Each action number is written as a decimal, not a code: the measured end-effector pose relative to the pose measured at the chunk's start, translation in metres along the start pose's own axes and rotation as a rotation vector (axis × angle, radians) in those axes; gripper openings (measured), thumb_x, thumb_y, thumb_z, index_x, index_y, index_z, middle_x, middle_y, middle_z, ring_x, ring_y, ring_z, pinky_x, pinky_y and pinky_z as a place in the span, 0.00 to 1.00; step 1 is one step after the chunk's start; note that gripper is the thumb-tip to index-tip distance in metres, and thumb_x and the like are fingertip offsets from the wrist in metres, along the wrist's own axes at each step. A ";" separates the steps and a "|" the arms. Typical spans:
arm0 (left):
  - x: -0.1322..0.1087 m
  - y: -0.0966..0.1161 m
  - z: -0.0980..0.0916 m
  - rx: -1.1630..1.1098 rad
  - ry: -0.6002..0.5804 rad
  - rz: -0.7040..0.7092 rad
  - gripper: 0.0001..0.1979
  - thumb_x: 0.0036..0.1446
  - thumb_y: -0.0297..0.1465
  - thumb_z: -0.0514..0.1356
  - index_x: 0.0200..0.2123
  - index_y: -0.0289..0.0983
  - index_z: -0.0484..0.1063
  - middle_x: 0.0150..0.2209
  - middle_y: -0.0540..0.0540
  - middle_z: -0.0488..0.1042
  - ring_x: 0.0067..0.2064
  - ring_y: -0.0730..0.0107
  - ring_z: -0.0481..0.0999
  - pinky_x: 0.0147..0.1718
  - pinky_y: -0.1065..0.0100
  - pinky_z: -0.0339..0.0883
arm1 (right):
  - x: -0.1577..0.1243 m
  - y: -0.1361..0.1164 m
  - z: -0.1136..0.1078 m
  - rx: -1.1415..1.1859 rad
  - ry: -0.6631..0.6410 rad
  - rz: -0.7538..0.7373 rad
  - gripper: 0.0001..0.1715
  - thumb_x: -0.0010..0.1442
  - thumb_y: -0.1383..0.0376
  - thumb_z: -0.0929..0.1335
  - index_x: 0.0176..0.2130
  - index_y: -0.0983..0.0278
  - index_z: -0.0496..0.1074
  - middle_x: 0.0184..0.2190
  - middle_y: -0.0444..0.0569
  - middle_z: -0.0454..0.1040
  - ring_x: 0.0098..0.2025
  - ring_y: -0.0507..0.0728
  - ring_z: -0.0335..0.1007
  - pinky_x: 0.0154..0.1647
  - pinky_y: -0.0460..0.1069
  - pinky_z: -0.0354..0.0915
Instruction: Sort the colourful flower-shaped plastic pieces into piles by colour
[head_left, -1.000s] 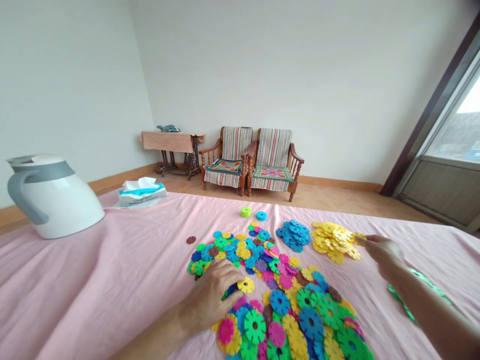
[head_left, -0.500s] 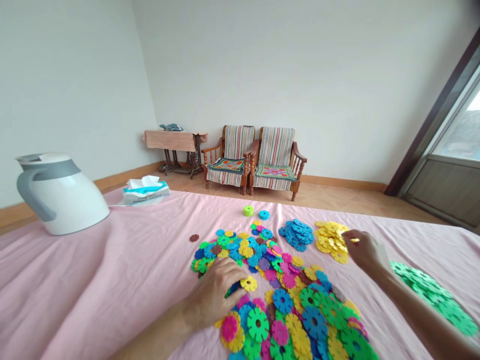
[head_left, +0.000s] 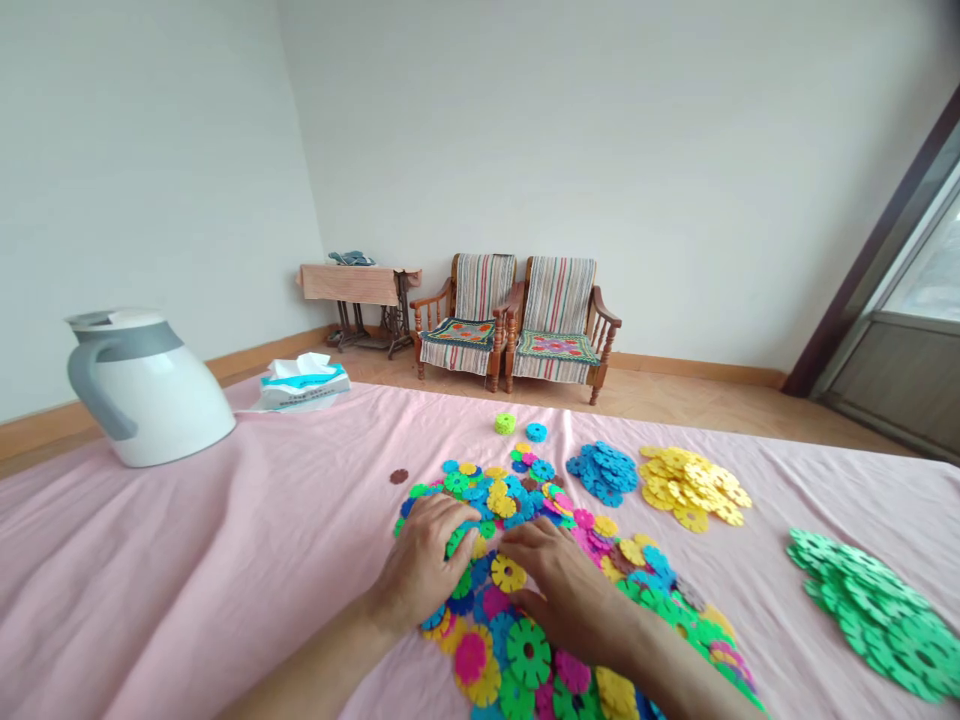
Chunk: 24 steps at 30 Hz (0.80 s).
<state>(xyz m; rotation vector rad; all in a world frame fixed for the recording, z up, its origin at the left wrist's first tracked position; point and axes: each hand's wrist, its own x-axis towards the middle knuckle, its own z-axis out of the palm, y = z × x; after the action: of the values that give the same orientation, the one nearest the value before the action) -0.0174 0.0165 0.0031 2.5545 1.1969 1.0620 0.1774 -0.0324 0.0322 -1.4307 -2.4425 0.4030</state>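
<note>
A mixed heap of flower-shaped plastic discs (head_left: 528, 650) in several colours spreads over the pink cloth before me. My left hand (head_left: 429, 560) rests over the heap's left side, thumb and fingers apart, with a green disc (head_left: 459, 540) showing between them; whether it touches that disc I cannot tell. From the right, my right hand (head_left: 559, 580) reaches over the middle, its thumb and fingers also apart. Just off its fingertips lies a yellow disc (head_left: 508, 573). Both hands hide some discs beneath them.
Sorted piles of blue discs (head_left: 604, 473), yellow discs (head_left: 691, 485) and green discs (head_left: 877, 610) lie to the right. Small lime (head_left: 505, 424) and light-blue stacks (head_left: 535, 432) stand farther back. A white jug (head_left: 161, 400) and tissue pack (head_left: 304, 383) are at left.
My right hand has left the yellow pile and moved left to the mixed heap, beside my left hand. My left hand has shifted slightly up the heap. The view has turned a little left.
</note>
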 end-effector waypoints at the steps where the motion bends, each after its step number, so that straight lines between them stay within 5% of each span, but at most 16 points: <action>1: 0.000 -0.001 0.000 0.005 0.009 -0.011 0.07 0.57 0.27 0.56 0.37 0.40 0.72 0.35 0.48 0.75 0.41 0.63 0.71 0.44 0.61 0.62 | 0.002 0.001 0.002 -0.046 -0.012 -0.014 0.20 0.53 0.70 0.68 0.48 0.59 0.70 0.46 0.48 0.72 0.48 0.60 0.64 0.49 0.52 0.62; 7: -0.002 -0.003 0.000 0.009 0.010 -0.023 0.07 0.56 0.25 0.55 0.36 0.39 0.72 0.35 0.48 0.76 0.41 0.63 0.72 0.43 0.61 0.62 | -0.005 -0.006 0.020 -0.302 0.017 -0.104 0.16 0.58 0.75 0.61 0.45 0.65 0.70 0.41 0.53 0.73 0.44 0.60 0.66 0.44 0.52 0.63; 12: 0.000 -0.006 0.002 0.020 -0.003 -0.019 0.07 0.57 0.26 0.55 0.36 0.39 0.73 0.35 0.48 0.76 0.41 0.64 0.72 0.42 0.61 0.63 | -0.016 0.012 0.022 -0.143 0.304 0.117 0.14 0.61 0.72 0.58 0.31 0.62 0.69 0.30 0.48 0.72 0.33 0.55 0.67 0.34 0.47 0.61; 16: 0.000 -0.008 0.004 0.023 -0.001 -0.024 0.07 0.57 0.27 0.55 0.35 0.39 0.73 0.34 0.47 0.76 0.40 0.63 0.72 0.42 0.61 0.63 | -0.027 0.069 0.002 -0.017 0.544 0.431 0.16 0.61 0.62 0.57 0.28 0.61 0.70 0.27 0.46 0.72 0.31 0.54 0.68 0.34 0.45 0.61; 24: 0.000 -0.011 0.005 0.020 -0.004 -0.035 0.07 0.57 0.27 0.55 0.35 0.39 0.72 0.35 0.48 0.76 0.41 0.63 0.72 0.42 0.62 0.64 | -0.076 0.205 -0.062 -0.071 0.695 1.068 0.20 0.52 0.58 0.60 0.32 0.67 0.76 0.23 0.54 0.75 0.26 0.59 0.69 0.24 0.49 0.57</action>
<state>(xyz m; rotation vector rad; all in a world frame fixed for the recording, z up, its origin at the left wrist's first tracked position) -0.0211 0.0244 -0.0051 2.5390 1.2533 1.0425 0.4000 0.0030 0.0046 -2.3062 -1.0381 -0.0176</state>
